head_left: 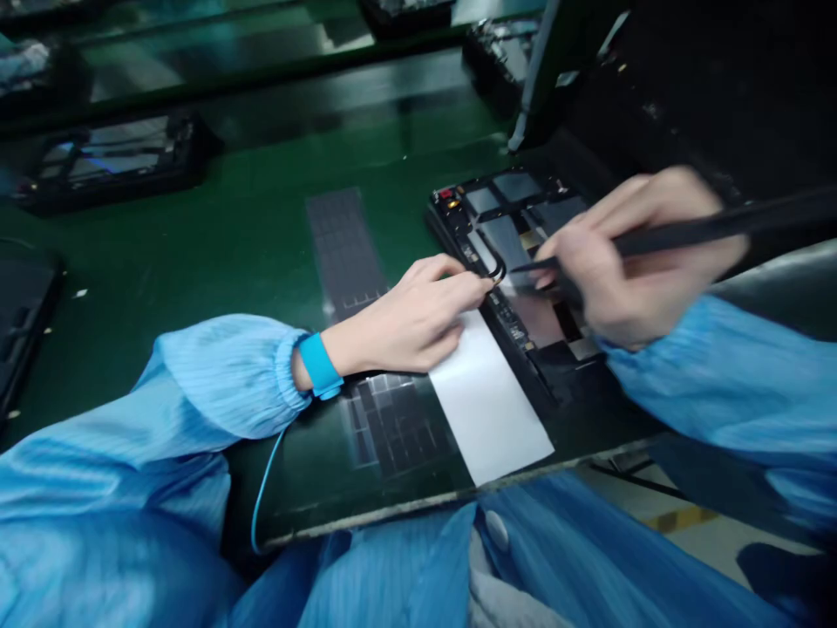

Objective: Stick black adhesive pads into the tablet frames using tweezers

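An opened black electronic device (542, 327) lies at the right of the bench, its circuit boards and grey panels exposed. My left hand (425, 318), in a blue wristband (320, 365), reaches over its near-left edge. The fingertips are closed at the end of a short, curved black cable (498, 260) on the device. My right hand (644, 253) is blurred above the right side and grips black tweezers (693, 234). Their fine tip points left, close to the cable and my left fingertips. Whether it touches anything I cannot tell.
Sheets of dark adhesive pieces (346, 240) and a white paper strip (493, 397) lie left of the device on the green bench (241, 235). Another opened device (118, 161) sits at the back left. A metal post (533, 83) stands behind. A blue cord (261, 493) hangs from the wristband.
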The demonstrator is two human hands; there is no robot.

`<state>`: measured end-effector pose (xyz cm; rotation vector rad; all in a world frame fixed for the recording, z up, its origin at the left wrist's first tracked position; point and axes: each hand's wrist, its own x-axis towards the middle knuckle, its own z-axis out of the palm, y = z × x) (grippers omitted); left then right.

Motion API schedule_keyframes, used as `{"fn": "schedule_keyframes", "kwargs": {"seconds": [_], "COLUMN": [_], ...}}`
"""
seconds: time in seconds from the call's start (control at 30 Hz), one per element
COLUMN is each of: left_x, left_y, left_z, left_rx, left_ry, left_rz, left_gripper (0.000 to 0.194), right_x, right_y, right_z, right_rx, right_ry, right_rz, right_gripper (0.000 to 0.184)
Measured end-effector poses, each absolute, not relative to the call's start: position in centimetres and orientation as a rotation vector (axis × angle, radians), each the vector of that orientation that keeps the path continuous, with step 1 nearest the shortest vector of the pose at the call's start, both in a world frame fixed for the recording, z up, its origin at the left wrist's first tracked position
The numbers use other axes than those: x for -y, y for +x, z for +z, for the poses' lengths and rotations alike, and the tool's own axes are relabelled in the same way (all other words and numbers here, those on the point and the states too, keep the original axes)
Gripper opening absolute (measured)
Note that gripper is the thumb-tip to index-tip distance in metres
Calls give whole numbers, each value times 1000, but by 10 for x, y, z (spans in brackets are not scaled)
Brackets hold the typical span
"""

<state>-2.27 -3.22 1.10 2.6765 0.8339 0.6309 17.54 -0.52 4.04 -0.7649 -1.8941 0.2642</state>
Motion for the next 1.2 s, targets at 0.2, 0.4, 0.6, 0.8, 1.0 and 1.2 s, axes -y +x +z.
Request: {"fn": "schedule_keyframes", "kwargs": {"seconds": [0.2, 0.4, 0.6, 0.8, 1.0, 1.2], "left_x": [36, 50, 49, 45, 43, 42], "left_y": [-35, -74, -73, -69, -67, -65], "left_z": [44, 57, 46, 47, 50, 53], "left_rx": [-1081, -1223, -1247, -1221, -1239, -1208], "left_ry": [2647, 2230, 2185, 2170, 2149, 2176], "left_rz": [601, 129, -198, -307, -417, -505], "left_gripper": [21, 18, 37, 39, 45, 53], "right_x": [49, 71, 68, 68, 67, 67], "right_y": [165, 121, 112, 113, 112, 110], "right_z": [72, 36, 24, 24, 27, 25], "right_rx": [2312, 2307, 2282, 2252, 2217, 2206], "right_ry": [-751, -629, -553, -691, -720, -761], "right_rz": [748, 1160, 1139, 1185, 1242, 1250], "right_gripper": [13, 9, 14, 18, 19, 16]}}
